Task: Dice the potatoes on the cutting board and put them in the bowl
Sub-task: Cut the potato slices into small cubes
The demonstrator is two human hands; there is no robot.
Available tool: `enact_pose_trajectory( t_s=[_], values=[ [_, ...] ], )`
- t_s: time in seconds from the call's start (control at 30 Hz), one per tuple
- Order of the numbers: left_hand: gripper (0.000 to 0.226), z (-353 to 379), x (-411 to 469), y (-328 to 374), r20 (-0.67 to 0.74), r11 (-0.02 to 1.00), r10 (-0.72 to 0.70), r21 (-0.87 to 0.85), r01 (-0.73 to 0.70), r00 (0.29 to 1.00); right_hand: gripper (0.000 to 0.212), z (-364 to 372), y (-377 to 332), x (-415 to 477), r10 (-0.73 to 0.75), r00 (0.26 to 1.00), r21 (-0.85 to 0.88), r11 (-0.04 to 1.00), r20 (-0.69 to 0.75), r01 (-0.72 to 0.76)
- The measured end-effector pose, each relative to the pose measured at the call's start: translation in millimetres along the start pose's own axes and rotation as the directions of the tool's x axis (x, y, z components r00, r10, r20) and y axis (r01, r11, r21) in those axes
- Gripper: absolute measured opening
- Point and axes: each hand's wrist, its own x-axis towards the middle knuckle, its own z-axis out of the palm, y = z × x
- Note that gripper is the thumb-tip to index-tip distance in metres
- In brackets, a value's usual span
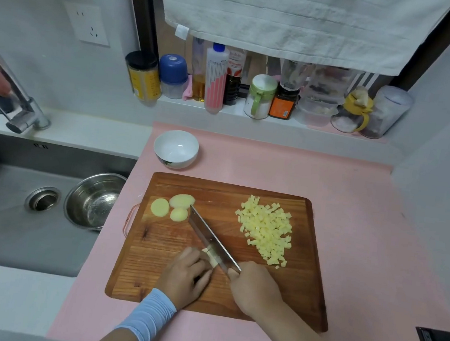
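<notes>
Currently mid-dice on cutting board (170,237), near edge. Left hand (188,275) curled, pinning potato strips (210,255); right hand (256,290) wrapped round knife (210,235) handle. Diced pile (266,229) at board right, three larger pieces (160,207) far left, bowl (176,147) beyond board on tabletop (354,214), apparently empty. Risk: left fingertips close to blade, strips liable to slip. Bottle labels illegible.

Bare cutting board (229,216) lies open between my cleaver (210,236) and the diced pile (266,232); potato pieces (171,207) stand nearer the bowl (176,147).
</notes>
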Motion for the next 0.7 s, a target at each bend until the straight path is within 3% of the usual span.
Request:
enact_pose_trajectory(
  t_s=[0.23, 0.53, 0.7],
  values=[
    [0.009, -4, -2, 3, 0.013, 0.999, -0.04, 0.002, 0.04, 0.999, 0.03, -6, 1, -1, -0.037, 0.999, 0.0, 0.999, 0.021, 0.037],
    [0.006, -8, 0, 5, 0.008, 0.999, -0.051, -0.013, 0.051, 0.999, 0.033, -1, -1, -29, -0.133, 0.989, -0.125, 0.984, -0.061, 0.125],
    [0.009, -7, 0, 5, 0.01, 0.998, -0.06, -0.011, 0.06, 0.998, 0.031, -1, 7, -34, -0.084, 0.996, -0.12, 0.99, -0.021, 0.081]
  ],
)
